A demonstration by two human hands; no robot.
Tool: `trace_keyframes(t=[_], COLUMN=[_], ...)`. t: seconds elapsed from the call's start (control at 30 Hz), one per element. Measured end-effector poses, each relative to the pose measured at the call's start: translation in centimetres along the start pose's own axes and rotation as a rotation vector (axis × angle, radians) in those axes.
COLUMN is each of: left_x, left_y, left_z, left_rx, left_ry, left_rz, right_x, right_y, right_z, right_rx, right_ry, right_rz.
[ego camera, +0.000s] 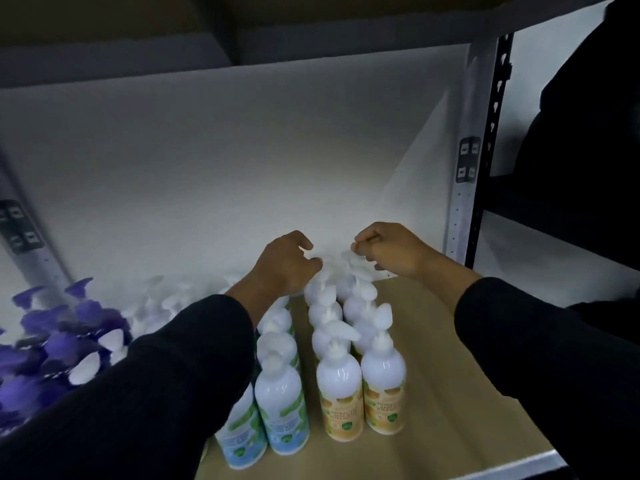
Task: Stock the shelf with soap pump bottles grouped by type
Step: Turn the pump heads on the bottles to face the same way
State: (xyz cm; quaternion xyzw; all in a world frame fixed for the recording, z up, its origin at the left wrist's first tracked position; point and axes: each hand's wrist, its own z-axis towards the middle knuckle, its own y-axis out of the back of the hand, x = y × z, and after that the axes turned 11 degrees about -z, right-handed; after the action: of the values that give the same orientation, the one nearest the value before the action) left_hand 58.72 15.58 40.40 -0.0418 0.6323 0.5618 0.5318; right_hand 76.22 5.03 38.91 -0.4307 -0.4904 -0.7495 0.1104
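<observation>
Two rows of white pump bottles with yellow labels (346,393) run from front to back on the brown shelf board (450,393). To their left stand white bottles with blue-green labels (282,407), partly hidden by my left sleeve. Purple pump bottles (62,337) crowd the far left. My left hand (285,263) curls over the pump heads at the back of the yellow rows. My right hand (388,249) pinches a white pump head (348,255) at the back of the right row. The overexposed back bottles are hard to make out.
A white back wall (242,150) closes the shelf. A grey upright post (465,174) stands on the right, and an upper shelf (242,36) hangs overhead. Bare brown board lies right of the yellow rows. A neighbouring shelf bay (554,251) is further right.
</observation>
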Motion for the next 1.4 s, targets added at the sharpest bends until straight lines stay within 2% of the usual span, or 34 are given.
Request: trace_keyframes(t=[0.2, 0.5, 0.97, 1.2, 1.4], left_x=[0.8, 0.6, 1.1, 1.0, 0.3], left_y=[-1.4, -1.6, -1.6, -1.6, -1.2], left_z=[2.6, 3.6, 3.9, 3.5, 1.6], left_rx=[0.069, 0.135, 0.087, 0.075, -0.046], left_ry=[0.123, 0.090, 0.052, 0.060, 0.000], left_rz=[-0.082, 0.014, 0.042, 0.059, 0.054], right_x=[-1.7, -3.1, -3.1, -3.1, -3.1], right_y=[-1.4, -1.8, -1.3, -1.0, 0.2], right_z=[1.8, 2.2, 2.5, 1.7, -0.3], right_rx=[0.128, 0.151, 0.241, 0.213, 0.158], right_ry=[-0.086, -0.104, -0.101, -0.144, -0.172], right_rz=[0.110, 0.242, 0.295, 0.319, 0.288])
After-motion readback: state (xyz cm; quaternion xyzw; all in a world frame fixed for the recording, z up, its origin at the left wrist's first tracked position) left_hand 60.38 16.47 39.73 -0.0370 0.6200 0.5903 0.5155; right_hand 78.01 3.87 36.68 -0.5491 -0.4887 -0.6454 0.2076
